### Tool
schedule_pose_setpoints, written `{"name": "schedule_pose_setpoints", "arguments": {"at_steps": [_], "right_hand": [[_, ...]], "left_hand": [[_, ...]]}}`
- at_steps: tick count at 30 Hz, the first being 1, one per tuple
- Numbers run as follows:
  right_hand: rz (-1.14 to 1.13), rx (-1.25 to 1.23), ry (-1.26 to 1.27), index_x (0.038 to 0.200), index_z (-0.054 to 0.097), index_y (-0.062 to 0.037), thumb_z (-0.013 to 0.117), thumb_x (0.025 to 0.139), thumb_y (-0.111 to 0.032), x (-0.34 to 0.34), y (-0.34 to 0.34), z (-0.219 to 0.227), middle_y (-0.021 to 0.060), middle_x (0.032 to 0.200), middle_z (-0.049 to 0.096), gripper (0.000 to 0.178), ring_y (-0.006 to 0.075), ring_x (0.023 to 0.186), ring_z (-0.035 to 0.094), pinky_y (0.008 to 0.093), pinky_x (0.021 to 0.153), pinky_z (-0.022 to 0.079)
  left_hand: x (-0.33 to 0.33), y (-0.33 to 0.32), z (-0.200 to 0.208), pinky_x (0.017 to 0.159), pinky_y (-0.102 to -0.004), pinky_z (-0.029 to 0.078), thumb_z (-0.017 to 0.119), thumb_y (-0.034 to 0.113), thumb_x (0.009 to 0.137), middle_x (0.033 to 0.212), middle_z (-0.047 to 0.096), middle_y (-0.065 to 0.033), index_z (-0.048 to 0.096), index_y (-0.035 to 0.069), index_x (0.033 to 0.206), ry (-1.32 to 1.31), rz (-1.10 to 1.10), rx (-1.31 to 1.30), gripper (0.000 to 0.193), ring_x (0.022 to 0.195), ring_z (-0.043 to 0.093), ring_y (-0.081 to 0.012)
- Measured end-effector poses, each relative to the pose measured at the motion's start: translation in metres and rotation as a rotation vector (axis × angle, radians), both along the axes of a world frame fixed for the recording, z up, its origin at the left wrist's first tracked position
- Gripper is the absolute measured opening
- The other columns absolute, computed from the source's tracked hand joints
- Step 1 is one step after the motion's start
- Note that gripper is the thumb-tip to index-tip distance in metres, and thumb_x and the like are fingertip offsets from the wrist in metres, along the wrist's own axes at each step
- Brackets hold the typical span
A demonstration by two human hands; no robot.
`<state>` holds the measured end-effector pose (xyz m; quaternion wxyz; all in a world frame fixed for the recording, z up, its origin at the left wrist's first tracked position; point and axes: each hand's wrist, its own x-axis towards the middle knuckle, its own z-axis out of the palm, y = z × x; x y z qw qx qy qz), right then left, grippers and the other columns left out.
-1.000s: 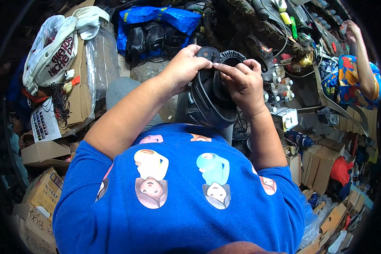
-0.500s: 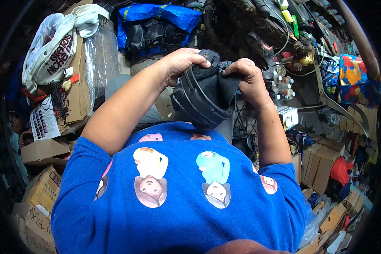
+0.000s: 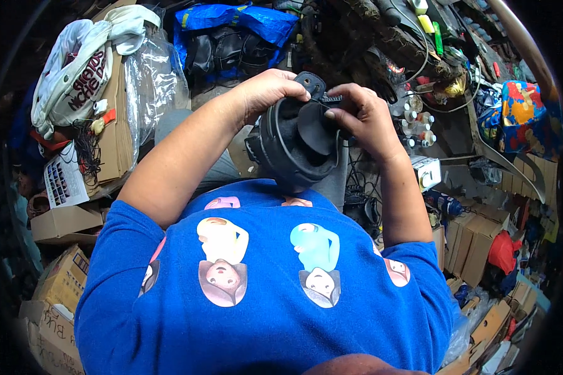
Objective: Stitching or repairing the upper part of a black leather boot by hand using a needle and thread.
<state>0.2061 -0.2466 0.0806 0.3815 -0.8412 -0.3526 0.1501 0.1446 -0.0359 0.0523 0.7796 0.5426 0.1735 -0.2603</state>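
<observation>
Item: black leather piece (image 3: 288,153), body on the near side; your left hand (image 3: 273,92) pinches its far edge, right hand (image 3: 364,115) its far-right.

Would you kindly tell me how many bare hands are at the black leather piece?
2: the left hand grips the upper left of the black leather piece; the right hand is at its upper right.

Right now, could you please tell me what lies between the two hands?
In the head view, a black leather-like item lies between the left hand and right hand, held by both.
</observation>
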Motion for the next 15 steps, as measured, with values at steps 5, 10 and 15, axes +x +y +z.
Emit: {"name": "schedule_pose_setpoints", "arguments": {"at_steps": [5,10,15], "right_hand": [[0.193,-0.066,-0.303,0.086,0.068,-0.0078,0.070,0.073,-0.010,0.000,-0.006,-0.002,0.0093,0.078,0.062,0.014,0.0268,0.079,0.060,0.0337,0.073,0.047],[0.086,-0.086,-0.217,0.083,0.070,-0.0095,0.068,0.074,-0.015,-0.008,-0.004,0.006,0.0087,0.074,0.062,0.011,0.0280,0.078,0.060,0.0368,0.078,0.045],[0.094,-0.108,-0.328,0.083,0.071,-0.0107,0.069,0.075,-0.019,-0.011,-0.002,0.006,0.0071,0.075,0.065,0.012,0.0252,0.077,0.062,0.0366,0.079,0.043]], "left_hand": [[0.000,0.000,-0.005,0.076,-0.0262,0.050,0.064,0.012,0.077,0.088,0.067,-0.0073,0.065,0.001,0.095,-0.015,-0.008,0.020,0.021,0.078,0.064,-0.0138],[-0.001,0.000,-0.007,0.069,-0.0262,0.052,0.063,0.010,0.075,0.083,0.068,-0.0093,0.065,0.000,0.091,-0.017,0.042,0.033,0.019,0.072,0.065,-0.0156],[-0.003,0.005,-0.010,0.073,-0.0268,0.052,0.064,0.012,0.076,0.087,0.067,-0.0078,0.064,0.002,0.095,0.001,0.025,-0.016,0.021,0.075,0.064,-0.0148]]}}
